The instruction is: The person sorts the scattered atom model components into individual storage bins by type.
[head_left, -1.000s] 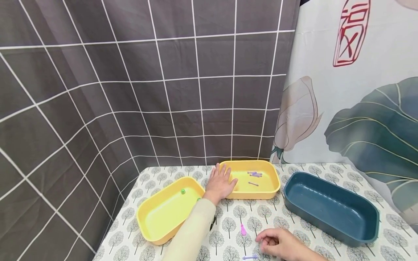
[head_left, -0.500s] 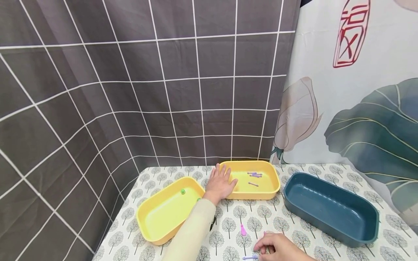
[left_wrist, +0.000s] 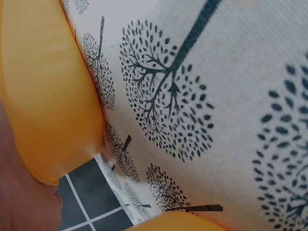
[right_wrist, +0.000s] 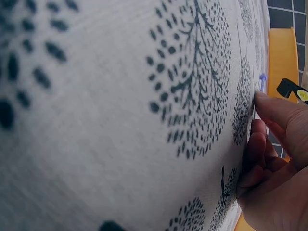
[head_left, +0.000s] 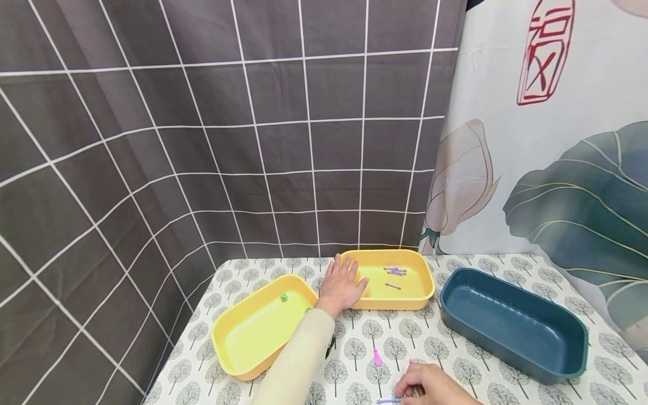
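With fingers straight and spread, my left hand [head_left: 340, 287] rests over the left end of the back yellow tray [head_left: 372, 301]; in the left wrist view only part of that hand [left_wrist: 29, 192] shows beside the yellow wall [left_wrist: 53, 96]. Several small purple sticks [head_left: 395, 270] lie inside this tray. At the front of the table, my right hand [head_left: 430, 385] pinches the right end of another purple stick [head_left: 386, 401] with knobbed ends. The right wrist view shows the thumb [right_wrist: 276, 108] against this stick [right_wrist: 263, 77]; the index fingertip is hidden.
A pink drop-shaped piece [head_left: 377, 358] and a small pink bit [head_left: 411, 361] lie near the right hand. The left yellow tray [head_left: 225, 337] holds green pieces [head_left: 284, 297], one partly behind the left sleeve [head_left: 298, 360]. A dark blue tray [head_left: 511, 323] stands right.
My right hand has moved slightly left and down onto the purple stick's end, uncovering the small pink bit behind it. My left hand has stayed in place.
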Motion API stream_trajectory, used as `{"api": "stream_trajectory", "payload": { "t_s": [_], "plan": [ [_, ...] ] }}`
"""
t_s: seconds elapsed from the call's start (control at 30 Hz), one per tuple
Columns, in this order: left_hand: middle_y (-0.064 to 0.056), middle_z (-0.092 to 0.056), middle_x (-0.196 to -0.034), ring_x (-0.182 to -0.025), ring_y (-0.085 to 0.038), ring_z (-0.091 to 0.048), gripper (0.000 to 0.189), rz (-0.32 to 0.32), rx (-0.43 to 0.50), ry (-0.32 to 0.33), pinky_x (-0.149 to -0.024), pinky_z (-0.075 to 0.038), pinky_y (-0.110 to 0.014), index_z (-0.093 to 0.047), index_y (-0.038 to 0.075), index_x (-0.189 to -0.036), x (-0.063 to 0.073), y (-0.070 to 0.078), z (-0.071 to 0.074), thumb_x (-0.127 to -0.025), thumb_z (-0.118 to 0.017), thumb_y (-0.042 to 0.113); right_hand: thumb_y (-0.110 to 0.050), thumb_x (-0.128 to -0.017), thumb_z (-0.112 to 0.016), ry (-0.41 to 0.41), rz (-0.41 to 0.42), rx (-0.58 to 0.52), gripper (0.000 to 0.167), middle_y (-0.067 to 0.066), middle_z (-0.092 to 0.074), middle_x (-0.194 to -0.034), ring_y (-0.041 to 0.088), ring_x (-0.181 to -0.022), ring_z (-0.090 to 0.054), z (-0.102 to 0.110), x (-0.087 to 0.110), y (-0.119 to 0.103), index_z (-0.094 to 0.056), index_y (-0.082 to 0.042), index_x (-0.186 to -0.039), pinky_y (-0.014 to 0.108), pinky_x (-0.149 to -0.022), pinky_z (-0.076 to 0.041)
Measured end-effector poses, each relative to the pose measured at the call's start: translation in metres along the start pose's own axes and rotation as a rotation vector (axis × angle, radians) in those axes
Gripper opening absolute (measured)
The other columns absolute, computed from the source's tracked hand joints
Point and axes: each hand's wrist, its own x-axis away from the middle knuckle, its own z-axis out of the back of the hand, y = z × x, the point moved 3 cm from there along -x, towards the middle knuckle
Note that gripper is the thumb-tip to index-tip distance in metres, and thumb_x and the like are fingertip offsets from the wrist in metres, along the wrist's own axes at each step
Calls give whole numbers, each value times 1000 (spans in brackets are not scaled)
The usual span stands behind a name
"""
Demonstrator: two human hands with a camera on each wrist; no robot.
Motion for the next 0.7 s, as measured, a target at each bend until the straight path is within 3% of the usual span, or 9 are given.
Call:
{"api": "stream_trajectory", "payload": {
  "t_s": [0.27,0.53,0.7],
  "plan": [
    [-5,-17,-170,-157,-34,-7,66,-1,-5,-1,-127,-8,-46,-30,17,-161,1,0,0,-107,-29,55,-8,-84,-76,-23,-19,-12,10,-23,-54,-78,-11,-70,-45,-3,-1,-1,-76,-16,-88,14,-56,-43],
    [-4,-18,-170,-157,-34,-7,66,0,-2,4,-127,-8,-46,-31,17,-161,1,0,-1,-106,-29,56,-5,-82,-75,-1,70,67,13,-20,-55,-75,-13,-71,-44,-7,-3,-3,-75,-17,-87,12,-57,-42],
    [-5,-18,-169,-157,-34,-8,66,-1,-8,11,-127,-10,-46,-31,17,-160,0,1,-1,-106,-30,55,-4,-83,-72,-35,-51,-33,14,-24,-52,-74,-11,-68,-46,-6,-4,-7,-70,-17,-83,15,-57,-43]
  ]
}}
